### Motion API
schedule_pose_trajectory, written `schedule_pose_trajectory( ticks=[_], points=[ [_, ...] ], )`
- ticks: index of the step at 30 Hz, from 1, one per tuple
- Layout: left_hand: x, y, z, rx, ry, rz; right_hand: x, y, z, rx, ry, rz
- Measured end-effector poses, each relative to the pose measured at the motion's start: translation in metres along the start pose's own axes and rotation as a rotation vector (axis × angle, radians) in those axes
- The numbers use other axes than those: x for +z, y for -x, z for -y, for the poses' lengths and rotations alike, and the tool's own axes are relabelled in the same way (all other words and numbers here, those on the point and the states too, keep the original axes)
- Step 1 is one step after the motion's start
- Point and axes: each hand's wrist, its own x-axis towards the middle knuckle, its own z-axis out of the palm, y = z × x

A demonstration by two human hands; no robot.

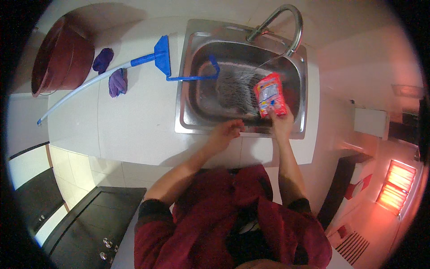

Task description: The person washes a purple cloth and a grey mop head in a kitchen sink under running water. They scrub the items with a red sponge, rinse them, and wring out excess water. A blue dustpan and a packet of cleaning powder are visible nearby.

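My right hand [281, 121] grips the lower end of a red printed plastic packet [270, 94] above the right side of the stainless steel sink [191, 131]. Near the sink's front rim, my left hand [227, 132] is raised with its fingers loosely bent and nothing visible in them. A grey string mop head [237, 89] lies wet in the basin under a thin stream of water. From the basin's left side, the blue plastic frame [193, 78] of the mop reaches over the rim to its blue clamp [162, 55] on the counter.
The mop's pale handle [90, 79] slants across the white counter [141, 111]. Beside it lie a dark purple cloth [103, 60] and a lighter purple cloth [117, 83]. A brown-red plastic tub [63, 60] stands at the far left. A curved metal faucet [297, 27] arches over the basin.
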Motion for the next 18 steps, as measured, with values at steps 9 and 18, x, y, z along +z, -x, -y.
schedule_pose_trajectory(
  ticks=[9, 18],
  points=[
    [0.001, -0.001, -0.007, -0.051, -0.074, -0.026, 0.014, -0.011, -0.022, 0.027, 0.063, 0.055],
    [0.004, -0.035, -0.018, -0.177, -0.102, -0.042, 0.017, -0.013, -0.037, 0.127, -0.106, 0.064]
  ],
)
